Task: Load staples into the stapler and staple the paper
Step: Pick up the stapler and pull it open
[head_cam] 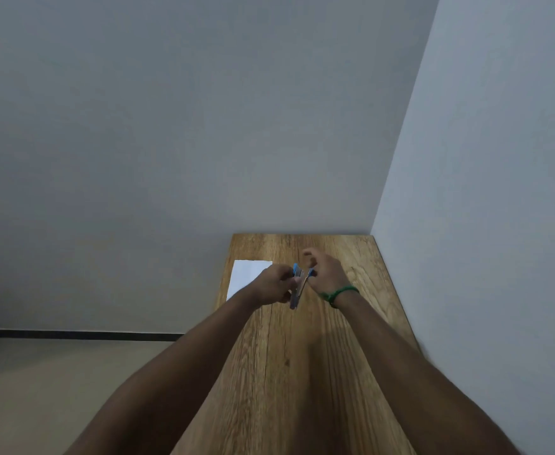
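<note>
Fingers (286, 281) of left hand (271, 285) and right hand (327, 272) clamped on splayed-open blue stapler (299, 287) over tabletop's (302, 372) far end, apparently for loading, paper (246, 277) waiting at left edge.

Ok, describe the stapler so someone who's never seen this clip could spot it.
Find the wooden table in the room's corner. Over its far half, the left hand and right hand hold the stapler, blue and metal, splayed open; the white paper beside it lies flat.

Blue stapler (298, 280) hinged open; white paper (247, 276) flat
</note>
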